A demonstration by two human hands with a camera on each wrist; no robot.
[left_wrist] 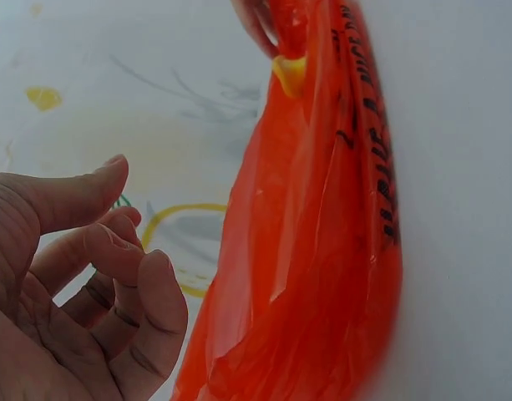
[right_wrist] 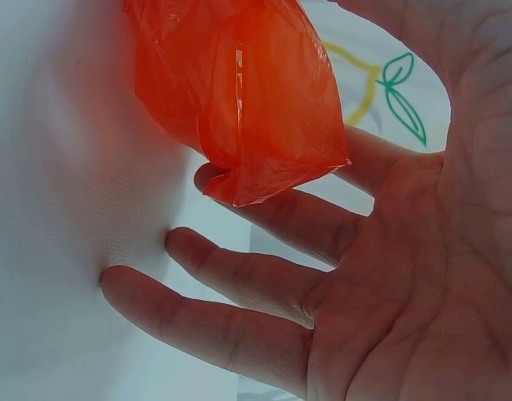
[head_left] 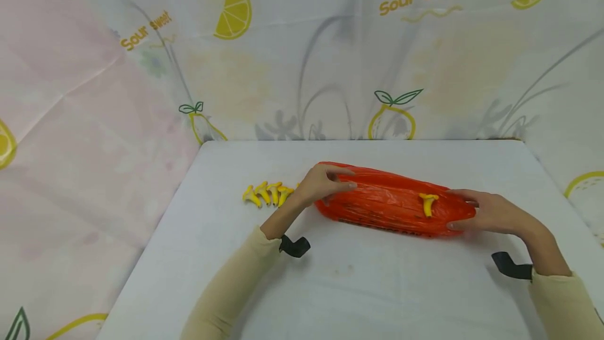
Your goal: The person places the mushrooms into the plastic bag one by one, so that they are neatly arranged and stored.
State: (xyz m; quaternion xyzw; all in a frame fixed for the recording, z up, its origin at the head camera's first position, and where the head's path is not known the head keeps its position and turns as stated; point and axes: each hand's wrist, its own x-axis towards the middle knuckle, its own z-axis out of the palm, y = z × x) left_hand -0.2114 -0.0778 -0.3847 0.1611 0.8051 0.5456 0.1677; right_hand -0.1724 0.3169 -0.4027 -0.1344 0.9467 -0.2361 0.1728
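A crumpled, glossy red plastic bag (head_left: 382, 193) lies stretched across the white tabletop (head_left: 377, 287), with one yellow mushroom-shaped piece (head_left: 428, 205) resting on it near its right end. The left hand (head_left: 323, 187) is at the bag's left end, the right hand (head_left: 495, 213) at its right end. The left wrist view shows what the head view leaves unclear: the left hand's fingers are loosely bent and hold nothing, with the bag beside them. The right wrist view shows the right hand's fingers spread and extended beside the bag's pointed corner, gripping nothing. Only the head view shows the row of similar yellow mushroom-shaped pieces (head_left: 274, 191) left of the bag, partly covered by the left hand. Black lettering (left_wrist: 377, 138) along the bag, legible in the left wrist view, includes "A NICE"; the white, lemon-printed cloth (head_left: 283, 77) behind reads "Sour sweet" twice, in orange.
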